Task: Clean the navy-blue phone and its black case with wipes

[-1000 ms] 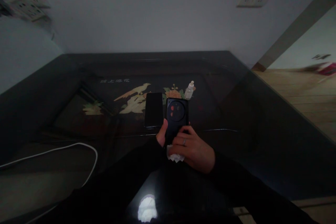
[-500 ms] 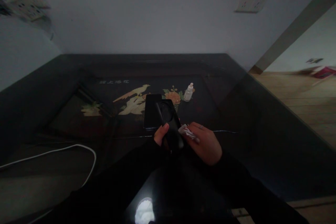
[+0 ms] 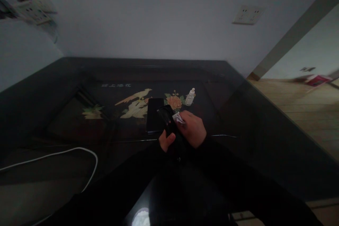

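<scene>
My left hand (image 3: 166,140) grips a glossy black phone case (image 3: 165,116), thumb across its face, holding it tilted above the table. Pinched in my right hand (image 3: 194,129) is a crumpled white tissue (image 3: 178,118), close against the case's right edge; the fingertips are partly hidden. Behind the case, a flat black phone (image 3: 155,114) lies on the dark table. Beyond my right hand stands a small clear bottle with a white dropper top (image 3: 190,97).
The glossy dark table (image 3: 251,162) carries a bird-and-flower picture (image 3: 136,108). A white cable (image 3: 63,152) curves along the left. Wall sockets (image 3: 248,15) are on the wall behind, with more sockets (image 3: 37,5) at the upper left. Wooden floor (image 3: 299,102) shows at right.
My right hand with the tissue has moved left and up along the case. The case has turned, so its face shows less. The view has shifted slightly.
</scene>
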{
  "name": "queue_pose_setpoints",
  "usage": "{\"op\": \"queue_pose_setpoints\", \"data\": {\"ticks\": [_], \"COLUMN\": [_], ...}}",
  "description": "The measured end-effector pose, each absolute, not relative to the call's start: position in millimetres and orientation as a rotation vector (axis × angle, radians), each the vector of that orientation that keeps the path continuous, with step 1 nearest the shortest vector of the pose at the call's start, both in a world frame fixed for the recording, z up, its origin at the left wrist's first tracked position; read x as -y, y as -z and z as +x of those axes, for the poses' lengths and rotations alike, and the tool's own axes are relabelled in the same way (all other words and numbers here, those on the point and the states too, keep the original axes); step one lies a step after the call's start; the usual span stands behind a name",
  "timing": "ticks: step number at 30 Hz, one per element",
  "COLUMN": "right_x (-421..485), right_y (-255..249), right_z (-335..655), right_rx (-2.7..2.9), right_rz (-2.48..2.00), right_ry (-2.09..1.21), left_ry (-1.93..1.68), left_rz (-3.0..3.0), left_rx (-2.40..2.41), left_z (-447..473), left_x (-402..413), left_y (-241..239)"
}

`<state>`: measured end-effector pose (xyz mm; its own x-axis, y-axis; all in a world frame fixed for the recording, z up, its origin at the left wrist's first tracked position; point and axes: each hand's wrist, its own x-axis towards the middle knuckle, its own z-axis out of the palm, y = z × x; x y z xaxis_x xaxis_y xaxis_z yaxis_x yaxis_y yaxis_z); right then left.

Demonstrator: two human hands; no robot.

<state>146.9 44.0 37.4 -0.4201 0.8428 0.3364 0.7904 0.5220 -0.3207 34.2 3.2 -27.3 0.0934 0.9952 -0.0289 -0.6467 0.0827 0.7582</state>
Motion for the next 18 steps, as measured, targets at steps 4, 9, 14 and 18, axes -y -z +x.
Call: {"op": "queue_pose_setpoints", "data": {"ticks": [4,9,14,18], "right_x": [-73.3,-57.9,-8.5,5.7], "right_y": [-50.0,-45.9,-27.1,-19.3], "right_z": [126.1,133.5,166.7,179.9], "right_rx": [2.266,2.285,2.332,2.324], "right_rz": [-1.329,-1.299,-1.319,-1.363], "right_ry": [-0.111,-0.119,-0.276,-0.347], "left_ry": [-1.402,-1.446,-1.477,-1.456], "left_rz": [0.634,0.689,0.691,0.684], "left_rx": [-0.702,-0.748,-0.669,-0.7], "left_z": [36.1,35.6,35.9,37.3], "left_x": [2.4,4.0,1.0,1.5], "left_y": [20.2,11.7,7.8,11.0]}}
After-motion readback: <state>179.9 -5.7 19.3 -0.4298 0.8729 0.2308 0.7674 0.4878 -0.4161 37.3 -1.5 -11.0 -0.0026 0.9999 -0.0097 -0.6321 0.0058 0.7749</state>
